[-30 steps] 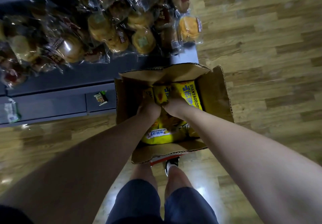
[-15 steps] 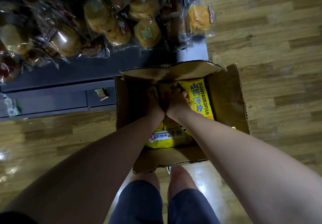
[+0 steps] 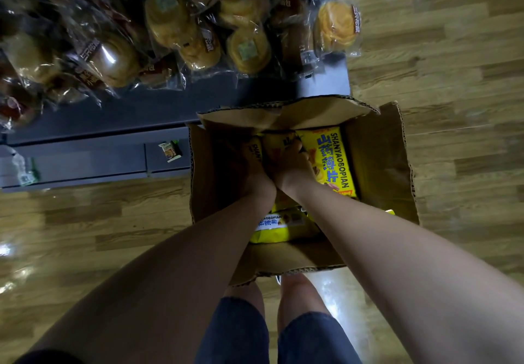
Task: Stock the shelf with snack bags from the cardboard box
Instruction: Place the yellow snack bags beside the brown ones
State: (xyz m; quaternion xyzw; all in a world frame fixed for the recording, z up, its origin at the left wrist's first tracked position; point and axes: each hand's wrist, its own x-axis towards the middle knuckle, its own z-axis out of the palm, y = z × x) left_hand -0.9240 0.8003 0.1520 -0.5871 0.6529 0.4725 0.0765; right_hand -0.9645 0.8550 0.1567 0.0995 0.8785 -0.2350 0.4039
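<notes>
Both hands deep in the open brown cardboard box [image 3: 380, 165] on the wood-plank floor, gathering yellow foil snack bags [image 3: 331, 159].

Left hand [image 3: 252, 171] and right hand [image 3: 292, 165] pressed side by side against upright bags near the box's far wall, just under the folded far flap; right fingers curled over the top of a middle bag [image 3: 279, 144], left hand sunk in shadow beside it, grip impossible to judge. More yellow bags lying flat by the near wall. Likely trouble: slick film slipping out of a two-handed bunch, bags snagging on the far flap on the way up, or crushed contents from a hard squeeze. Dark grey shelf [image 3: 326, 86] beyond the box's far edge, crowded with clear-wrapped buns [image 3: 337, 28], so little free room. Fingertips, box bottom and bag count hidden by forearms; shelf's left part dim and cut off.
</notes>
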